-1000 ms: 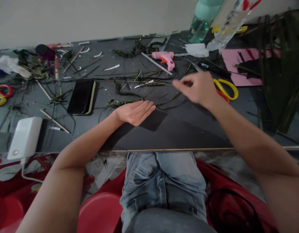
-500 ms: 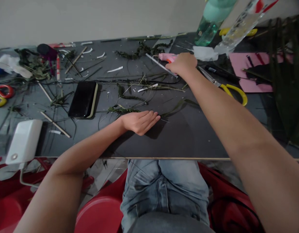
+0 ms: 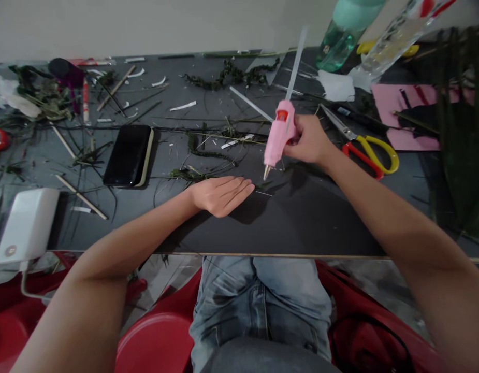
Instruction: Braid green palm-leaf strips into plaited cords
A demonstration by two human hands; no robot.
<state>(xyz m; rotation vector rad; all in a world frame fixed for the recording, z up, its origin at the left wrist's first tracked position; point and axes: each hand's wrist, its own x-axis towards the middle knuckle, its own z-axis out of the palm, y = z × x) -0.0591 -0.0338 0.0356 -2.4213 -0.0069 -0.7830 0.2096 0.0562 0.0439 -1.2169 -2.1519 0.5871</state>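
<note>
Where the left end of the dark grey tabletop (image 3: 223, 241) comes into view, a white, rounded, box-shaped power bank (image 3: 28, 225) rests near the front edge, a white cable (image 3: 25, 282) hanging from it. Just right of it lies a thin, pale wooden stick (image 3: 82, 197), and beyond that a glossy black, phone-like slab (image 3: 125, 155) with a pale yellow side. Next, a dark green braided leaf strip (image 3: 183, 174) runs up to the left hand (image 3: 222, 197), which lies low over the tabletop, fingers straight and pressed side by side; whether anything is pinned beneath it, I cannot tell. A second curved, dark green braid (image 3: 208, 153) lies just behind that hand. Near the left fingertips, but apart from them, hangs a pink plastic glue gun (image 3: 278, 134) — its metal nozzle aimed down at the tabletop, a long translucent glue stick (image 3: 296, 62) jutting from its rear. The right hand (image 3: 309, 137) has its fingers curled around the gun's handle. Beside that hand lie metal scissors (image 3: 351, 135) with red and yellow handles, then a flat pink sheet (image 3: 387, 98) and, at far right, broad dark green leaves (image 3: 464, 155).
</note>
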